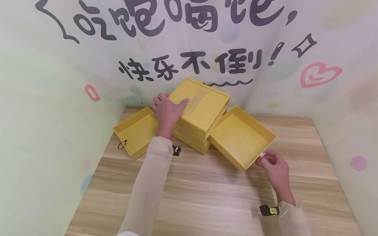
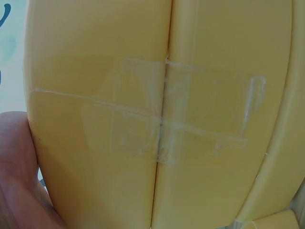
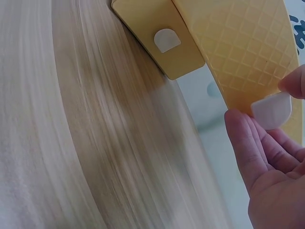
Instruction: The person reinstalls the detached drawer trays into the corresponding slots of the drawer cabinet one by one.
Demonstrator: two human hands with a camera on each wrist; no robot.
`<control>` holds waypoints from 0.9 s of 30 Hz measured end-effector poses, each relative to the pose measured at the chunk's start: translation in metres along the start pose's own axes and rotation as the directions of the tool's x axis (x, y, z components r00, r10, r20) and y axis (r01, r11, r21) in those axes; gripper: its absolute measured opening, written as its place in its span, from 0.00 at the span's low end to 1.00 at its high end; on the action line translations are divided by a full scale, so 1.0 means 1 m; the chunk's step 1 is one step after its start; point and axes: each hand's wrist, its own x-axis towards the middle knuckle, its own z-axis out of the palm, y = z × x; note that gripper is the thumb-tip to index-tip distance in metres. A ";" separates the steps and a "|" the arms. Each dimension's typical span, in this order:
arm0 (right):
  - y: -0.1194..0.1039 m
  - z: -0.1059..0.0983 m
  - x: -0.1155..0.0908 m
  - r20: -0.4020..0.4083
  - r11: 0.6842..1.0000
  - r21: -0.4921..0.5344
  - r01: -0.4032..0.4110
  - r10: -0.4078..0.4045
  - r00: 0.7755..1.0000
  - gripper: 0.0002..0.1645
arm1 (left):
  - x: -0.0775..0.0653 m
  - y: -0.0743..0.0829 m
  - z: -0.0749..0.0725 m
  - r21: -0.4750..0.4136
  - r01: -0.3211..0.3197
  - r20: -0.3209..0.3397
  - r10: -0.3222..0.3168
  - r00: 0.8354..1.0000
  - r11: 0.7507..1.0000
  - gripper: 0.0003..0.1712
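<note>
My left hand (image 1: 168, 111) grips the left top edge of a yellow drawer cabinet (image 1: 211, 111), its thumb over the top. Clear tape (image 2: 205, 105) crosses a seam on the cabinet's side in the left wrist view. To the right, my right hand (image 1: 276, 168) pinches the white knob (image 3: 272, 112) of a yellow drawer (image 1: 240, 137) between thumb and fingers. The knob sits on a waffle-patterned front. This drawer slants out beside the cabinet, its inner end overlapping the cabinet in the head view, a shadow on the table below it. I see nothing inside it.
A second yellow drawer (image 1: 138, 131) lies left of the cabinet, with a black loop (image 1: 122, 144) at its front. Another white knob (image 3: 167, 40) shows on a yellow front in the right wrist view. A printed wall sheet (image 1: 265, 91) stands behind the wooden table (image 1: 206, 196).
</note>
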 end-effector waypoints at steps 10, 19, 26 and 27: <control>0.001 0.000 -0.002 0.039 0.998 -0.055 -0.006 0.008 0.999 0.16 | 0.000 0.000 -0.001 0.007 -0.003 0.010 0.003 1.000 1.000 0.53; 0.003 0.001 -0.002 0.065 0.999 -0.035 0.015 -0.012 0.998 0.14 | 0.000 -0.001 -0.001 0.014 -0.004 0.007 0.004 1.000 1.000 0.53; 0.003 0.001 -0.002 0.070 0.998 -0.048 0.027 -0.023 0.997 0.16 | 0.000 -0.001 -0.002 0.015 -0.006 0.009 0.006 1.000 1.000 0.53; 0.003 0.001 -0.002 0.070 0.998 -0.052 0.027 -0.024 0.997 0.17 | 0.000 -0.001 -0.002 0.016 -0.006 0.010 0.006 1.000 1.000 0.53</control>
